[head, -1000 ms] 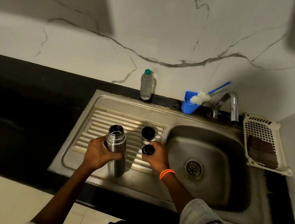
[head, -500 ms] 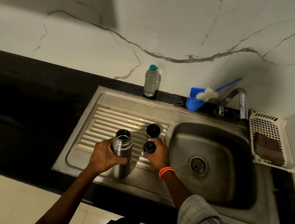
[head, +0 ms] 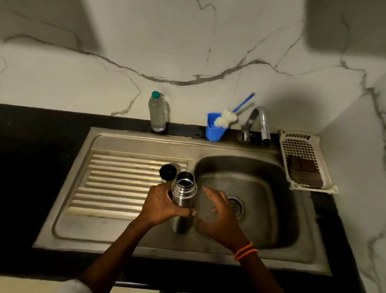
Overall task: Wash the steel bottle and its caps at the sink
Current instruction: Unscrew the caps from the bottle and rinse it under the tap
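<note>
Steel bottle (head: 182, 201), no legible label

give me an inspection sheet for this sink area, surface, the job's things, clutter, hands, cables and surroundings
Surface: steel sink set in a black counter; ribbed drainboard on the left, basin on the right.
Job's things: open steel bottle held upright at the basin's edge; one black cap on the drainboard; second cap not visible.
Clutter: plastic bottle, blue cup with a brush, white basket holding a dark scrubber.
Hands: left hand grips the bottle; right hand open beside it, over the basin.
Cables: nothing seen.
Surroundings: marble-look wall; tap, no water seen running.
</note>
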